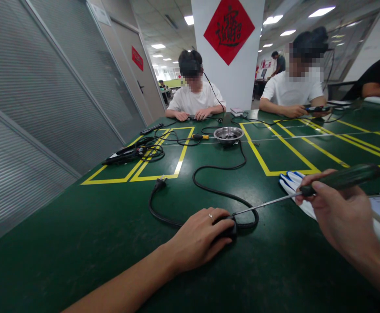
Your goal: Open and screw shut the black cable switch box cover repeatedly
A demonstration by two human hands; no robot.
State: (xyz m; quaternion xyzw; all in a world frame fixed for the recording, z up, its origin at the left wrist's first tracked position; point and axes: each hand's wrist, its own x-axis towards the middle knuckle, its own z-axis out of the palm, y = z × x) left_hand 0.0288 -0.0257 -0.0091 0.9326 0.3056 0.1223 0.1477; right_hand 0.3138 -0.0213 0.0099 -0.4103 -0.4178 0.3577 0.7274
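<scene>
My left hand [199, 237] lies over a small black device [229, 228] on the green table, fingers curled down on it and holding it in place; most of the device is hidden under the hand. Its black cable [206, 184] loops away across the table to a plug [159, 182]. My right hand [340, 213] grips a long screwdriver [343, 178] by its dark handle. The thin metal shaft [268, 203] slants down left, with its tip at the device beside my left fingers.
A white and blue glove [292, 182] lies under the screwdriver. A metal bowl [228, 134] stands mid-table, a yellow-handled screwdriver [200, 136] beside it. Black devices and cables [134, 153] lie at the left. Two people in white shirts work across the table; another person's arm shows far right.
</scene>
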